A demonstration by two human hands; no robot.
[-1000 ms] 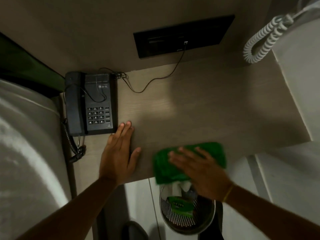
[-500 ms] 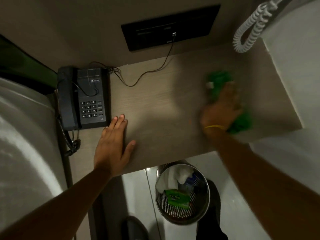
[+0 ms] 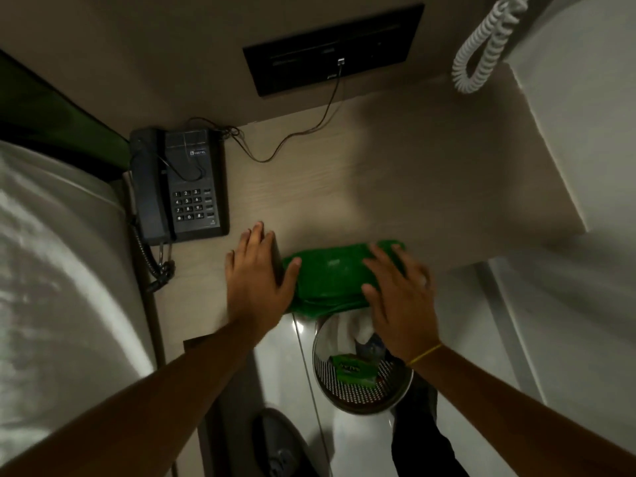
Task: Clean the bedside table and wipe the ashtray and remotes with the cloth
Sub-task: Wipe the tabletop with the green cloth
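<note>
Green cloth [image 3: 330, 277] lies under the right hand [image 3: 401, 304], fingers [image 3: 378, 261] spread flat, gripping nothing. Its long axis follows the worktop [image 3: 395, 173] front edge. Left hand [image 3: 256, 280] flat, thumb touching the cloth. Unwiped surface lies ahead; right hand nearer.

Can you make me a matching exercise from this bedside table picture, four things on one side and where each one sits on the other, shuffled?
Things:
1. telephone
2. green cloth
3. waste bin
4. coiled white cord

Places:
A. on the floor below the table's front edge
B. top right, hanging
C. table's left end, beside the bed
D. table's front edge, under the right hand

Pairs: 1-C, 2-D, 3-A, 4-B
</note>
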